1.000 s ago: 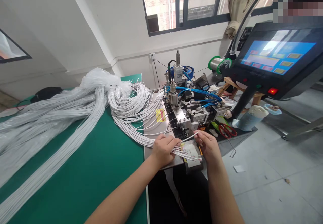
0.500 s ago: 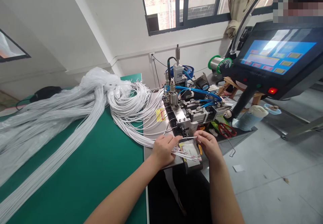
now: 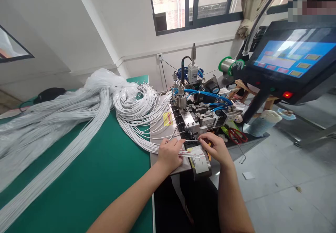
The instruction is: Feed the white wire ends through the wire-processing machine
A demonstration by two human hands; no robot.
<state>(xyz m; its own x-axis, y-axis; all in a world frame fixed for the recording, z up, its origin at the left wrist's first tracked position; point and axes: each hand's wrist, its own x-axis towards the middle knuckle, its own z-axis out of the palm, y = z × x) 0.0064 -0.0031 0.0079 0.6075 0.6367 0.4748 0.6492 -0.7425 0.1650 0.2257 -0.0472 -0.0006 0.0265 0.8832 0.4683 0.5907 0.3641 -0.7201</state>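
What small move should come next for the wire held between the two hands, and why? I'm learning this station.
Probably ease the single white wire forward into the machine: right hand pinches its end just before the fixture, while left hand grips the other wire ends.

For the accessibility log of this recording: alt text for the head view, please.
Two bare hands work at the front of a small wire machine: the left hand grips a fan of thin white wires, and the right hand pinches one wire stretched between the hands. Big bundles of white wire lie on the green table to the left.
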